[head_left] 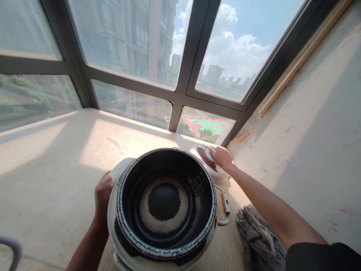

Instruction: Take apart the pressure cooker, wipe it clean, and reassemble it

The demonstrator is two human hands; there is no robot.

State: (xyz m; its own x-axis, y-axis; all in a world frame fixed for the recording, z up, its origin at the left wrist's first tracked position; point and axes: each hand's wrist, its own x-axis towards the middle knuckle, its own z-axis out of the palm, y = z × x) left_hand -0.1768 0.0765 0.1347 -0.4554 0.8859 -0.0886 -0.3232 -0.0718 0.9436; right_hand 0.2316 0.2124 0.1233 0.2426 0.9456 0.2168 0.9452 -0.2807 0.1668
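A rice cooker (pixel 112 226) with a whitish body stands on the pale sill in front of me. Its black inner pot (pixel 166 237) sits inside with nothing in it; the rim is worn and the bottom has a pale ring. My left hand (pixel 103 192) is closed on the white part jutting from the cooker's left side. Behind the cooker, to the right, lies a lid (pixel 218 174) with a pale rim and a darker middle. My right hand (pixel 222 156) is closed around the lid's white knob (pixel 209 155). The cooker's near edge runs out of view.
A grey furry cloth (pixel 259 237) lies right of the cooker, under my right forearm. Dark-framed windows (pixel 180 107) close off the far side, and a papered wall (pixel 318 150) the right. A curved grey bar (pixel 14 244) shows at the lower left.
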